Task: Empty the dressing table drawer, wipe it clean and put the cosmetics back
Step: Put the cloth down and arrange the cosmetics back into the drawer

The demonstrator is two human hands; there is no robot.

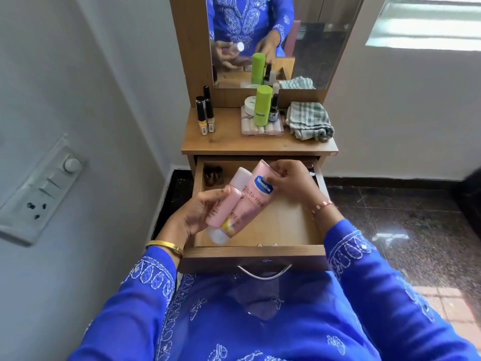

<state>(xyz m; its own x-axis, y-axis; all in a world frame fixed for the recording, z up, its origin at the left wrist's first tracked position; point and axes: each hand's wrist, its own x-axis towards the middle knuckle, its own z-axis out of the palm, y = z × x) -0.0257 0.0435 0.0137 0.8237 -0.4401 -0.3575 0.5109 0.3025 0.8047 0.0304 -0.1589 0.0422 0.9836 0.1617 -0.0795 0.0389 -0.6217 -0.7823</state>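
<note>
Hands meet over the open drawer [283, 225], which is pulled out under the worktop [229, 142] of the dressing table. Her left hand [200, 212] curls its grip round a pink bottle [226, 201] and also supports the lower end of a pink Vaseline tube [253, 198] lying slantwise beside it; both are held above the drawer's left half. Her right hand [291, 183] pinches the flat crimped end of the tube between thumb and fingers.

Inside the drawer, a small dark jar or two [214, 175] sits in the back left corner, too shadowed to make out; the right hand hides the back right corner. The wooden floor nearer the front shows bare.

On the worktop stand several nail polish bottles [204, 115] at the left. Right of centre, a green bottle [263, 105], a white jar [251, 101] and a small dark bottle [273, 105] rest on a clear flat box [260, 130]. A striped cloth [309, 121] lies crumpled at the right edge. The mirror [312, 43] behind repeats them.

A switch panel [41, 188] is fixed on the left wall.
</note>
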